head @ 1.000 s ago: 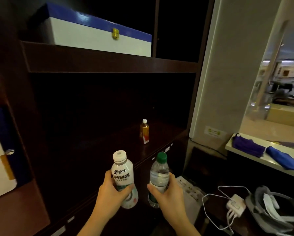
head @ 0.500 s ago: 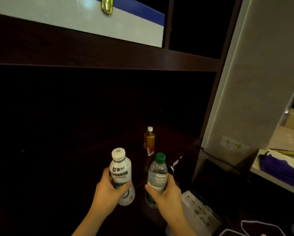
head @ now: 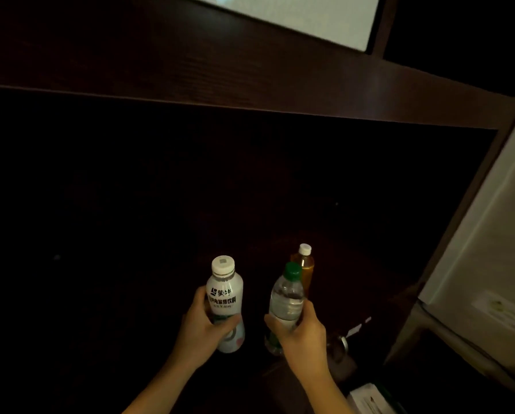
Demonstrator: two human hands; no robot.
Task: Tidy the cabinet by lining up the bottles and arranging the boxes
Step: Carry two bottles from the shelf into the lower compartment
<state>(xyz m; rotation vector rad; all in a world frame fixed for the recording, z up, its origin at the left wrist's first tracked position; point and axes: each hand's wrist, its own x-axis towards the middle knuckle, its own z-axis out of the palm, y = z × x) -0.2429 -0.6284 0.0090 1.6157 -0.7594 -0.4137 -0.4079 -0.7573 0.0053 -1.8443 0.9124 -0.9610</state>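
My left hand [head: 201,330] grips a white drink bottle [head: 224,297] with a white cap, held upright in front of the dark cabinet shelf. My right hand [head: 299,333] grips a clear water bottle [head: 286,297] with a green cap, also upright, close to the right of the white one. Just behind the water bottle an amber tea bottle [head: 305,265] with a white cap stands on the shelf, partly hidden by it. The white side of a box [head: 310,16] shows on the shelf above.
A thick dark wooden shelf board [head: 250,82] runs across the top. The cabinet's side post [head: 459,219] and a pale wall [head: 495,249] stand at the right. A white printed box [head: 369,400] lies at the bottom right. The shelf interior is very dark.
The view has closed in on the shelf and shifted left. Both hands have carried their bottles forward, so the water bottle now overlaps the amber bottle. The grips are unchanged.
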